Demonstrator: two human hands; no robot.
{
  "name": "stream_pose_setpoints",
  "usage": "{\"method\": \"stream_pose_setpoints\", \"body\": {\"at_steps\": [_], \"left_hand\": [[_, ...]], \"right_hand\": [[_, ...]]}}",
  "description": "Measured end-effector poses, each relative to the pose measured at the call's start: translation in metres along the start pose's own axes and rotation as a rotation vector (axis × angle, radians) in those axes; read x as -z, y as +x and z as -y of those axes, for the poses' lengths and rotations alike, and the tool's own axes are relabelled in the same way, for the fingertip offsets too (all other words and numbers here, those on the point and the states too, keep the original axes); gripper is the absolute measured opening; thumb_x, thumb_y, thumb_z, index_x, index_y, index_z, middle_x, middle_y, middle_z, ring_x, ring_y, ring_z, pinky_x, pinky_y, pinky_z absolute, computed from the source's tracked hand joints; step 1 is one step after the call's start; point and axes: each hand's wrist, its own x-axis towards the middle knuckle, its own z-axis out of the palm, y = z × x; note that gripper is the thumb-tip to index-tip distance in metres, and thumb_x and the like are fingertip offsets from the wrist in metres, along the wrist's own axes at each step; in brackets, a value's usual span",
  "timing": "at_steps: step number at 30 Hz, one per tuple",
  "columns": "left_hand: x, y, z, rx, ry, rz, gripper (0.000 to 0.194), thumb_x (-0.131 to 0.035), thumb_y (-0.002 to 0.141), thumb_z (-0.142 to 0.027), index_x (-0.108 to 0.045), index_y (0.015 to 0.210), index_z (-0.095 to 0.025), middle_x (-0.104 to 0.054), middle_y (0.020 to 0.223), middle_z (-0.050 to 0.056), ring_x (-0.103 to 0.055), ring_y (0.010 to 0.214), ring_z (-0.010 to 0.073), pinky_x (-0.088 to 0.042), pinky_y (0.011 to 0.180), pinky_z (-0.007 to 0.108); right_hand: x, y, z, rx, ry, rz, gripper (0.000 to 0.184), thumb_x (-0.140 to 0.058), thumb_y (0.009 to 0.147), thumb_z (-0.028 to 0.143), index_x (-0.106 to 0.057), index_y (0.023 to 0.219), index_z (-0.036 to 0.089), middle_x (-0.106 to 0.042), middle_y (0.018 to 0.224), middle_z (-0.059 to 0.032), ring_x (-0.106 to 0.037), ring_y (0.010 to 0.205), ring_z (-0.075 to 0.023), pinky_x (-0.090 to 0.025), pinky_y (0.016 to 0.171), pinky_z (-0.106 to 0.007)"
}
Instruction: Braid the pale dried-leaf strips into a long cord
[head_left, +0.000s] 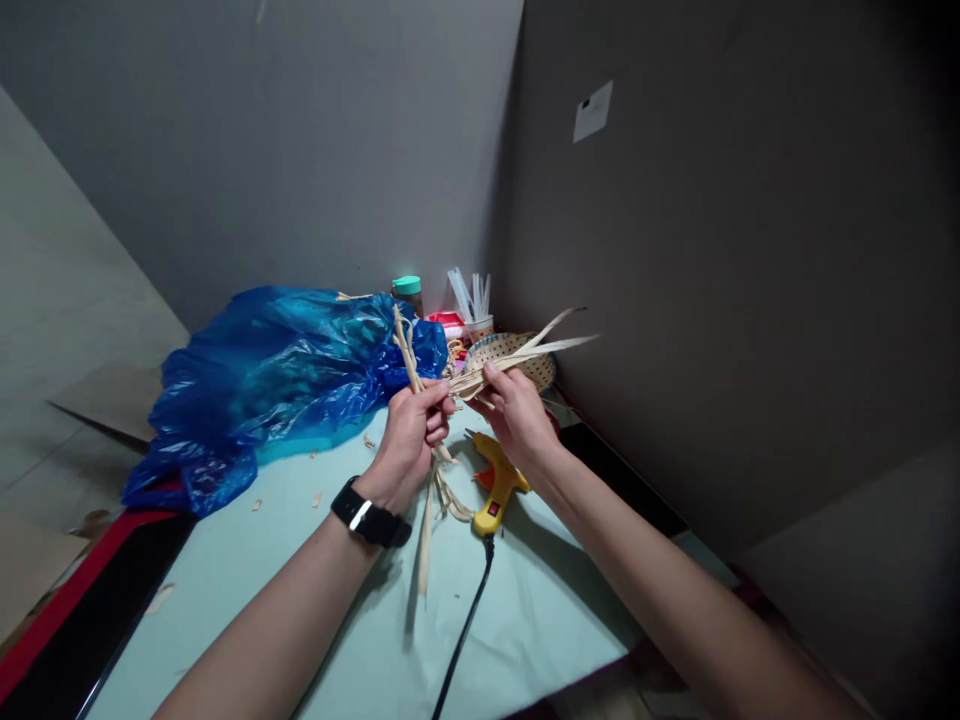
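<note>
Just above a pale mint-green table cover [555,610], long straw-coloured strips of dried plant material [517,358] are held, their loose ends splayed upward and trailing below. By the left hand [411,425], they are pinched between thumb and curled fingers; by the right hand [517,415], they are gripped beneath the thumb, the fingers closed around them. Below the hands, a yellow plastic glue gun [493,500] is laid. Behind, a cream woven basket [491,347] is partly hidden; leftward, a crumpled blue plastic bag [262,370] is spread
</note>
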Motion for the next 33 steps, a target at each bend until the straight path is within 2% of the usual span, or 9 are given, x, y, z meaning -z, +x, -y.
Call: {"method": "stream_pose_setpoints", "body": {"at_steps": [5,9,12,16,20,23,27,30,33], "left_hand": [[0.006,0.002,0.001,0.057,-0.021,-0.025,0.022,-0.065,0.065,-0.019,-0.044,0.060,-0.018,-0.044,0.044,-0.007,-0.026,0.033,0.0012,-0.016,0.032,0.014],[0.010,0.001,0.001,0.101,-0.008,-0.008,0.017,-0.066,0.064,-0.019,-0.050,0.065,-0.017,-0.046,0.044,-0.006,-0.028,0.032,0.0024,-0.017,0.032,0.014],[0.012,0.001,0.002,0.106,0.012,-0.025,0.012,-0.065,0.063,-0.017,-0.054,0.067,-0.015,-0.050,0.044,-0.004,-0.028,0.031,0.0025,-0.015,0.031,0.015],[0.013,0.003,0.001,0.031,-0.006,-0.121,0.009,-0.065,0.063,-0.014,-0.056,0.063,-0.013,-0.050,0.045,-0.004,-0.027,0.032,0.0012,-0.014,0.031,0.015],[0.016,0.005,-0.008,-0.060,-0.080,-0.178,0.009,-0.064,0.067,-0.013,-0.056,0.066,-0.013,-0.043,0.048,-0.007,-0.025,0.033,-0.0003,-0.016,0.032,0.014],[0.018,0.002,-0.015,-0.040,-0.105,-0.111,0.012,-0.064,0.074,-0.014,-0.054,0.067,-0.014,-0.034,0.048,-0.009,-0.022,0.033,0.0001,-0.018,0.033,0.014],[0.015,-0.002,-0.016,0.039,-0.068,-0.009,0.023,-0.058,0.081,-0.017,-0.044,0.063,-0.017,-0.020,0.047,-0.012,-0.015,0.034,0.0015,-0.015,0.032,0.014],[0.008,-0.005,-0.009,0.109,0.009,0.092,0.023,-0.055,0.085,-0.021,-0.041,0.066,-0.019,-0.018,0.048,-0.013,-0.012,0.035,0.0018,-0.013,0.033,0.014],[-0.002,-0.016,0.001,0.211,0.131,0.241,0.021,-0.054,0.085,-0.022,-0.041,0.069,-0.020,-0.022,0.048,-0.012,-0.013,0.035,0.0025,-0.012,0.033,0.014]], "right_hand": [[-0.001,-0.003,0.002,0.020,0.030,0.034,0.025,-0.068,0.075,0.040,-0.057,0.088,0.022,-0.067,0.090,-0.0006,-0.062,0.080,-0.0133,-0.048,0.078,-0.027],[0.001,-0.003,0.001,0.005,0.016,0.005,0.025,-0.071,0.073,0.040,-0.056,0.079,0.021,-0.064,0.083,0.0015,-0.059,0.076,-0.0122,-0.047,0.075,-0.026],[-0.002,-0.004,0.003,0.027,0.051,0.016,0.023,-0.066,0.077,0.041,-0.055,0.077,0.021,-0.062,0.080,0.0021,-0.058,0.075,-0.0124,-0.047,0.074,-0.025],[-0.009,-0.007,0.008,0.056,0.171,0.069,0.020,-0.060,0.083,0.039,-0.054,0.079,0.021,-0.061,0.080,0.0005,-0.060,0.076,-0.0142,-0.049,0.075,-0.028],[-0.003,0.003,0.012,0.058,0.302,-0.074,0.025,-0.054,0.089,0.039,-0.049,0.072,0.021,-0.049,0.064,0.0033,-0.054,0.060,-0.0119,-0.051,0.069,-0.029],[0.009,0.016,0.017,0.012,0.351,-0.144,0.030,-0.049,0.093,0.036,-0.044,0.068,0.021,-0.040,0.055,0.0051,-0.041,0.048,-0.0093,-0.049,0.057,-0.025],[0.018,0.027,0.026,-0.016,0.352,-0.155,0.035,-0.039,0.097,0.036,-0.041,0.067,0.020,-0.033,0.051,0.0064,-0.031,0.041,-0.0073,-0.039,0.043,-0.019],[0.015,0.032,0.035,-0.010,0.342,-0.130,0.036,-0.039,0.098,0.037,-0.041,0.067,0.019,-0.031,0.051,0.0075,-0.028,0.040,-0.0052,-0.033,0.038,-0.015],[0.011,0.040,0.049,0.013,0.323,-0.118,0.034,-0.039,0.098,0.033,-0.042,0.068,0.017,-0.028,0.051,0.0091,-0.021,0.037,-0.0034,-0.023,0.034,-0.013]]}}
